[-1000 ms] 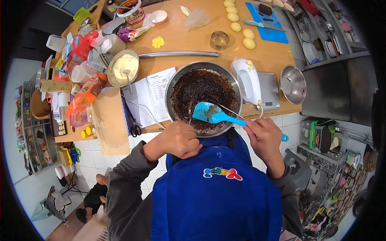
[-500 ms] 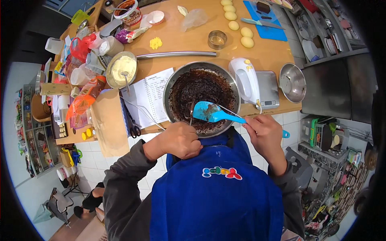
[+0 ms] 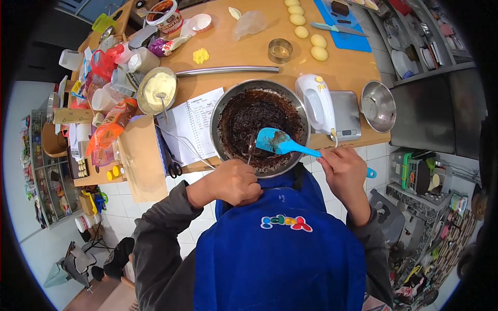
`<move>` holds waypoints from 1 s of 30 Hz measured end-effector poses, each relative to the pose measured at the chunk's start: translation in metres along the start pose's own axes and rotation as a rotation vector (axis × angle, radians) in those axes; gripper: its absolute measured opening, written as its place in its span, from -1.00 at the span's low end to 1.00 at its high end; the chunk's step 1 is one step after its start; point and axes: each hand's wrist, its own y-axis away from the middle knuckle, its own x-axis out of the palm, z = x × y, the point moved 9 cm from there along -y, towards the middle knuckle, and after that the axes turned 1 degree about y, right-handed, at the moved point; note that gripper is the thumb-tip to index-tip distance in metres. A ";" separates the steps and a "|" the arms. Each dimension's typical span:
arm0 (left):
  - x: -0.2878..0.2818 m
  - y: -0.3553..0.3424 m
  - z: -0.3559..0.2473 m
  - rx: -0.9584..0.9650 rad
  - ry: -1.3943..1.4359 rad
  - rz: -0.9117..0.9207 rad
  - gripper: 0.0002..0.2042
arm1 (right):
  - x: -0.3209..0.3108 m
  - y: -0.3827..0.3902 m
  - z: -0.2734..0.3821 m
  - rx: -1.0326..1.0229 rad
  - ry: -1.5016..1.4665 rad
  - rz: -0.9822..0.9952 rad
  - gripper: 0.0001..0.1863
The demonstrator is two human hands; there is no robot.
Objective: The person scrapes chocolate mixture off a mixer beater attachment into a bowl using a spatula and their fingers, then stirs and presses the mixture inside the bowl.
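Observation:
A metal bowl (image 3: pixel 213 122) at the table's near edge holds a thick, dark brown mixture (image 3: pixel 259 114) that smears its walls. My right hand (image 3: pixel 343 167), right of the bowl, is closed on the handle of a blue spatula (image 3: pixel 275 140). The spatula's blade, streaked with brown, is over the near right part of the mixture. My left hand (image 3: pixel 236 181) is a fist at the bowl's near rim. From it rises a thin metal utensil (image 3: pixel 251 149), coated in the mixture; its exact kind is hard to make out.
Right of the bowl are a white hand mixer (image 3: pixel 317 103), a kitchen scale (image 3: pixel 346 114) and an empty steel bowl (image 3: pixel 377 106). A notebook (image 3: pixel 192 122) and a pan of pale cream (image 3: pixel 148 106) lie left. Farther back are a metal ring (image 3: pixel 280 51), dough balls (image 3: pixel 297 20) and a knife (image 3: pixel 337 29).
The spatula blade has shifted a little right and away from me, apart from the metal utensil. My left hand has barely moved. A person at the lower left has shifted.

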 end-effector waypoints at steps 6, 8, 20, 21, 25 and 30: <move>-0.001 0.001 0.001 -0.022 0.014 -0.040 -0.66 | 0.018 0.004 -0.019 0.128 0.110 0.028 -0.85; -0.004 0.000 0.001 -0.033 0.016 -0.073 -0.65 | 0.030 0.011 -0.028 0.176 0.080 0.010 -0.86; -0.003 0.001 0.001 -0.056 0.027 -0.093 -0.64 | 0.036 0.007 -0.014 0.118 -0.006 0.024 -0.88; -0.003 0.001 0.001 -0.054 0.027 -0.094 -0.64 | 0.033 0.004 -0.010 0.076 0.037 0.033 -0.87; 0.005 0.002 -0.001 -0.040 0.005 -0.043 -0.68 | 0.031 -0.008 0.006 -0.051 0.120 0.086 -0.88; 0.021 0.003 -0.001 -0.025 -0.032 0.025 -0.78 | 0.040 -0.013 0.022 -0.056 0.170 0.166 -0.87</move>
